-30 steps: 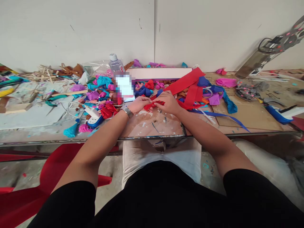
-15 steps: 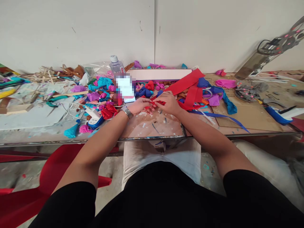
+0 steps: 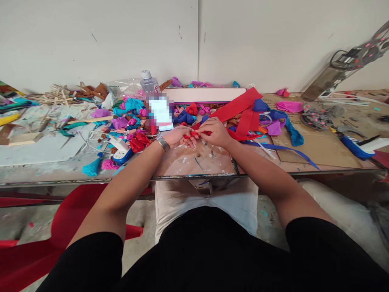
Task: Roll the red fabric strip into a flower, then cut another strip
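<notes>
Both hands meet over the table's near middle, closed on a strip of red crepe paper (image 3: 193, 133). My left hand (image 3: 180, 136), with a metal watch at the wrist, pinches one end, where the paper looks bunched or rolled. Fingers of my right hand (image 3: 215, 132) grip the strip just beside it. Much of the held paper is hidden by the fingers. Wider red crepe paper strips (image 3: 240, 106) lie behind and to the right of my right hand. Past my left hand, a lit phone (image 3: 161, 111) leans upright among small rolled paper flowers (image 3: 133, 121).
A clear plastic bottle (image 3: 149, 84) stands behind the phone. Left of my arm are a blue-and-white power strip (image 3: 122, 155) and wooden sticks (image 3: 60, 95). To the right lie a blue ribbon (image 3: 291, 152), cardboard (image 3: 319, 152) and a leaning dark bottle (image 3: 322, 83). A red chair (image 3: 73, 219) is below left.
My fingers have shifted slightly on the red paper, and the left fingers sit a little differently around it. Everything else on the table stays in place.
</notes>
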Action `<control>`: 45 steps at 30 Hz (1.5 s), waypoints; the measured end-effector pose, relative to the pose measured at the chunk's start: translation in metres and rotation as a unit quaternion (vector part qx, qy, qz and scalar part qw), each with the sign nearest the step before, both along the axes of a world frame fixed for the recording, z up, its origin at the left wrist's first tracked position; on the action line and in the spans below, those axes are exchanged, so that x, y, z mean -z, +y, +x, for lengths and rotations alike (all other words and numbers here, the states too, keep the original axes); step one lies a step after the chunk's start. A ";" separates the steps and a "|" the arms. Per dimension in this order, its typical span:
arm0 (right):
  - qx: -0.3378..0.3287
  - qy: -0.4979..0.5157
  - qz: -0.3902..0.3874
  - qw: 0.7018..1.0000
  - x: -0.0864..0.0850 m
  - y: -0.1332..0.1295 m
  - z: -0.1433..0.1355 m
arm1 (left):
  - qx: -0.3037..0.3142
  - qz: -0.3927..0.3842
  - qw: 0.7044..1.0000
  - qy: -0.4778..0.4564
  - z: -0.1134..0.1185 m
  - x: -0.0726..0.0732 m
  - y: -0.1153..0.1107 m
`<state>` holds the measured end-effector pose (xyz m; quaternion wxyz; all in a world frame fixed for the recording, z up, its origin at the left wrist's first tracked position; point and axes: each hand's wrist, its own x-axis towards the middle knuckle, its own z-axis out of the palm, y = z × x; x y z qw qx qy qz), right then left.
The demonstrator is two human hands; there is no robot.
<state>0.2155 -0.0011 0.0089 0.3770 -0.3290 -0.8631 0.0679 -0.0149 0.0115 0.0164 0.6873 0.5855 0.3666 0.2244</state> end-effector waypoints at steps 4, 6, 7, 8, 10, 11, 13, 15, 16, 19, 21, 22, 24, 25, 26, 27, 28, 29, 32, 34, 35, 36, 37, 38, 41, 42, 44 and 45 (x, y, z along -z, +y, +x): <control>0.002 0.005 0.006 1.000 0.001 0.000 0.000 | 0.011 0.018 1.000 -0.007 0.000 0.000 -0.001; 0.000 0.004 0.008 1.000 0.001 0.000 0.000 | 0.015 0.020 1.000 -0.007 0.000 0.000 -0.001; 0.000 0.001 0.007 1.000 0.001 0.000 0.000 | 0.014 0.021 1.000 -0.005 0.000 0.000 -0.001; 0.001 -0.002 0.005 1.000 0.000 -0.001 0.000 | 0.011 0.022 1.000 -0.003 0.000 0.001 -0.001; 0.008 -0.010 -0.002 1.000 0.000 -0.002 0.000 | 0.006 0.028 1.000 0.002 0.000 0.002 -0.001; 0.012 -0.012 -0.005 1.000 -0.001 -0.002 0.000 | 0.004 0.031 0.999 0.005 0.000 0.002 -0.001; 0.017 -0.015 -0.009 1.000 -0.001 -0.002 0.000 | 0.001 0.041 0.999 0.015 0.001 0.002 -0.001; 0.021 -0.020 -0.009 1.000 -0.002 -0.003 0.000 | -0.001 0.061 0.998 0.031 0.002 0.002 -0.001; 0.024 -0.024 -0.009 0.999 -0.002 -0.003 0.000 | -0.003 0.078 0.996 0.039 0.002 0.003 -0.001; 0.034 -0.032 -0.010 0.999 -0.001 -0.003 -0.001 | -0.008 0.143 0.987 0.066 0.003 0.004 -0.001; 0.038 -0.036 -0.010 0.999 -0.001 -0.002 -0.001 | -0.019 0.199 0.976 0.083 0.003 0.006 0.000; 0.039 -0.038 -0.009 0.998 -0.001 -0.002 -0.001 | -0.030 0.230 0.969 0.091 0.002 0.007 0.001; 0.038 -0.041 -0.006 0.998 0.000 -0.001 -0.001 | -0.063 0.286 0.951 0.104 0.001 0.009 0.003; 0.038 -0.040 -0.004 0.998 0.001 -0.001 -0.001 | -0.079 0.302 0.944 0.109 0.000 0.010 0.004; 0.038 -0.039 -0.003 0.999 0.002 0.000 -0.001 | -0.091 0.309 0.940 0.110 0.000 0.011 0.004; 0.038 -0.038 -0.001 0.999 0.002 0.000 -0.001 | -0.098 0.310 0.939 0.110 -0.001 0.012 0.005; 0.039 -0.038 -0.001 0.999 0.003 0.001 -0.001 | -0.101 0.305 0.941 0.109 -0.001 0.013 0.005; 0.038 -0.038 -0.001 0.999 0.003 0.001 -0.001 | -0.102 0.299 0.943 0.106 -0.001 0.013 0.006; 0.035 -0.040 -0.004 0.999 0.004 0.001 -0.001 | -0.097 0.282 0.949 0.097 0.000 0.013 0.005; 0.035 -0.037 -0.007 0.999 0.004 0.000 -0.001 | -0.090 0.289 0.948 0.096 0.000 0.012 0.003; 0.038 -0.034 -0.009 0.999 0.004 0.000 -0.001 | -0.086 0.298 0.946 0.099 0.001 0.011 0.003; 0.040 -0.032 -0.012 0.999 0.005 0.000 -0.002 | -0.082 0.310 0.942 0.103 0.001 0.010 0.002; 0.043 -0.030 -0.015 0.999 0.005 0.000 -0.002 | -0.079 0.323 0.937 0.108 0.001 0.009 0.002; 0.045 -0.029 -0.017 0.998 0.006 0.000 -0.002 | -0.077 0.336 0.932 0.114 0.000 0.009 0.001; 0.049 -0.030 -0.024 0.998 0.006 -0.001 -0.004 | -0.071 0.382 0.911 0.137 0.000 0.007 -0.001; 0.050 -0.032 -0.028 0.998 0.006 -0.001 -0.004 | -0.072 0.400 0.902 0.147 0.000 0.007 -0.001; 0.051 -0.038 -0.038 0.997 0.006 -0.002 -0.005 | -0.075 0.446 0.876 0.167 0.001 0.006 -0.003; 0.052 -0.040 -0.043 0.997 0.006 -0.002 -0.006 | -0.078 0.471 0.861 0.175 0.001 0.006 -0.004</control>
